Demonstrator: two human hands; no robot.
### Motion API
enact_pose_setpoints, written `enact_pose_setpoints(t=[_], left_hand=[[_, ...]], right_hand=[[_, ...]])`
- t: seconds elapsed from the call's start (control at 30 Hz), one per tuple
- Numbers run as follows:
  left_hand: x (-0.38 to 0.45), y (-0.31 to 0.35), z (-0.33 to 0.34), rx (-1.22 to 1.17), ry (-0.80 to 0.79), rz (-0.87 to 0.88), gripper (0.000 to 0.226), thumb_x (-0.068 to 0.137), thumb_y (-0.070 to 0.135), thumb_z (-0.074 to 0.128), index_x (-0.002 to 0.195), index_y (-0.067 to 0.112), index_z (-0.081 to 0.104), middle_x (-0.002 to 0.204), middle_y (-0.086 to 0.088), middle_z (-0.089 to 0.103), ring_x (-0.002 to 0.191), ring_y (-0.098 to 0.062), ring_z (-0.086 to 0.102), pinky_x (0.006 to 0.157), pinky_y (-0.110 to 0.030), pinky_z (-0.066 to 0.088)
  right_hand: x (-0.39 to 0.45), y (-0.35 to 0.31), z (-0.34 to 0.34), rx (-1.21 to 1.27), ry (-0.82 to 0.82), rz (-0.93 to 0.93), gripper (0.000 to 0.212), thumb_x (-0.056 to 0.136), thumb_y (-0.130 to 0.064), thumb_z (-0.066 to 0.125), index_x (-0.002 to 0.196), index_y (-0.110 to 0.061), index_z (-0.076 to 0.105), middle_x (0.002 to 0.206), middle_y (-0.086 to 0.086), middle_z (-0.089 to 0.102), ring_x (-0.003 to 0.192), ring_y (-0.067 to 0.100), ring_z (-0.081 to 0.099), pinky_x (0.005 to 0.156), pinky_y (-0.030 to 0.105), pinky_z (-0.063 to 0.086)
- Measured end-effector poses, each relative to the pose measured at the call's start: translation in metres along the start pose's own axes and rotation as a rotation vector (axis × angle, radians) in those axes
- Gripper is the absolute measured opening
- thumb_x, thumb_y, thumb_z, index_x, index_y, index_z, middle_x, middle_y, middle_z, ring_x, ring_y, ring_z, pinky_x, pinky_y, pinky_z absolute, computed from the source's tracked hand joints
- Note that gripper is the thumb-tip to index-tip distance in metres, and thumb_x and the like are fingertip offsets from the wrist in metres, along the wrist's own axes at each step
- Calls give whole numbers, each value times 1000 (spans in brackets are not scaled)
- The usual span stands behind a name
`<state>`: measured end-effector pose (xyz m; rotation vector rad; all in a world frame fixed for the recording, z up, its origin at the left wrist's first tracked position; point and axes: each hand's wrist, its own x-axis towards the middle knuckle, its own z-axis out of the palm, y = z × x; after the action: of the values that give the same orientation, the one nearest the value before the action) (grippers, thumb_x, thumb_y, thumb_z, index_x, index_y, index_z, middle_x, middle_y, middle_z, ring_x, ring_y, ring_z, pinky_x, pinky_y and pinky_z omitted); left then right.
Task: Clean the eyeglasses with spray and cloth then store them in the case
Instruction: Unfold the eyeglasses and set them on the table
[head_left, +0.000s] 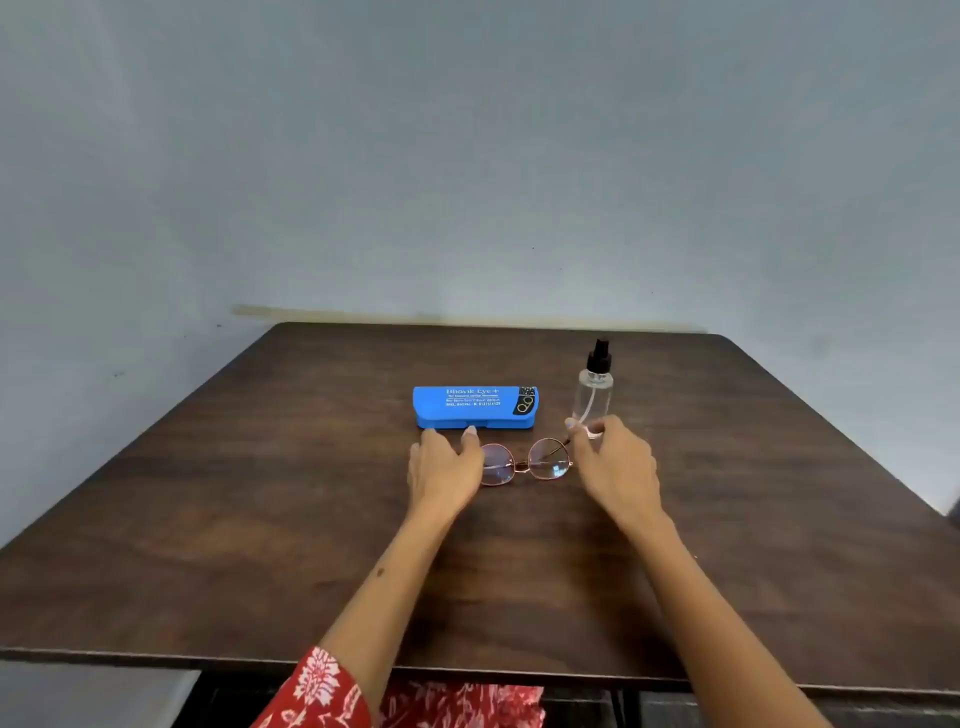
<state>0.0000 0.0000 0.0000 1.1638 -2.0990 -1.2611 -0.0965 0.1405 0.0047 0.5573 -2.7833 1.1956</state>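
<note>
Both hands extended over dark wood counter (260, 519). Left hand (444, 470) palm down, fingers relaxed and spread, lying over left end of eyeglasses (527, 462); actual contact not discernible. Right hand (615, 465) at right end of frame, fingers loosely curled; grip on temple cannot be confirmed. Eyeglasses flat on counter between hands, lenses visible. Blue case (475, 407) closed, just beyond left hand fingertips. Clear spray bottle (595, 387) upright, just beyond right hand.

Bare forearms; a red sleeve (317, 686) with white floral print on the left arm; matching red garment below.
</note>
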Motion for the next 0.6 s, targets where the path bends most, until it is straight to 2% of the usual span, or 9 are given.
enact_pose_setpoints(t=[0.07, 0.13, 0.2, 0.23, 0.3, 0.37, 0.5, 0.6], left_hand=[[3, -4, 0, -22, 31, -54, 57, 88, 48, 49, 125, 5, 44, 119, -12, 56, 105, -33, 61, 96, -43, 47], [4, -7, -1, -44, 36, -74, 52, 87, 45, 52, 120, 5, 47, 107, -12, 63, 96, -31, 66, 93, -42, 49], [5, -6, 0, -106, 14, -64, 36, 89, 39, 54, 108, 8, 55, 80, -5, 67, 77, -25, 71, 89, -38, 52], [6, -7, 0, -136, 2, -54, 25, 89, 36, 56, 94, 12, 59, 71, -1, 65, 67, -21, 70, 87, -36, 54], [6, -6, -2, -188, -13, -46, 21, 89, 32, 59, 75, 16, 57, 73, -1, 67, 58, -16, 68, 82, -34, 56], [7, -8, -3, -248, -34, -56, 20, 89, 31, 61, 74, 16, 60, 85, -7, 70, 57, -15, 68, 74, -30, 58], [16, -11, -3, -307, -56, -79, 23, 88, 32, 63, 77, 12, 65, 77, -5, 68, 57, -15, 68, 77, -35, 59], [23, -10, -1, -317, -81, -87, 30, 88, 33, 62, 77, 6, 69, 70, -6, 68, 55, -15, 67, 77, -37, 59]], right_hand=[[6, 4, 4, 16, -28, 81, 49, 91, -55, 45, 111, -10, 53, 110, 14, 64, 105, 35, 56, 79, 36, 40], [11, 5, 6, 45, -55, 115, 48, 89, -59, 45, 104, -14, 51, 100, 11, 66, 81, 32, 67, 75, 33, 45], [17, 3, 10, 121, -92, 136, 46, 86, -60, 47, 99, -17, 54, 91, 6, 68, 53, 24, 68, 76, 35, 54], [22, 3, 13, 153, -110, 139, 45, 86, -59, 48, 97, -17, 57, 87, 5, 69, 47, 22, 66, 77, 37, 55], [27, 1, 16, 180, -135, 141, 40, 87, -53, 52, 88, -14, 63, 73, 4, 70, 43, 19, 66, 82, 38, 55], [30, 1, 19, 225, -151, 153, 30, 87, -43, 59, 78, -15, 64, 63, 2, 69, 45, 19, 67, 83, 38, 55], [29, 5, 17, 368, -182, 178, 20, 85, -26, 66, 74, -10, 63, 65, 4, 66, 52, 22, 69, 65, 38, 60], [25, 9, 18, 431, -130, 161, 24, 85, -24, 67, 79, -1, 64, 62, 5, 63, 50, 19, 68, 57, 33, 60]])
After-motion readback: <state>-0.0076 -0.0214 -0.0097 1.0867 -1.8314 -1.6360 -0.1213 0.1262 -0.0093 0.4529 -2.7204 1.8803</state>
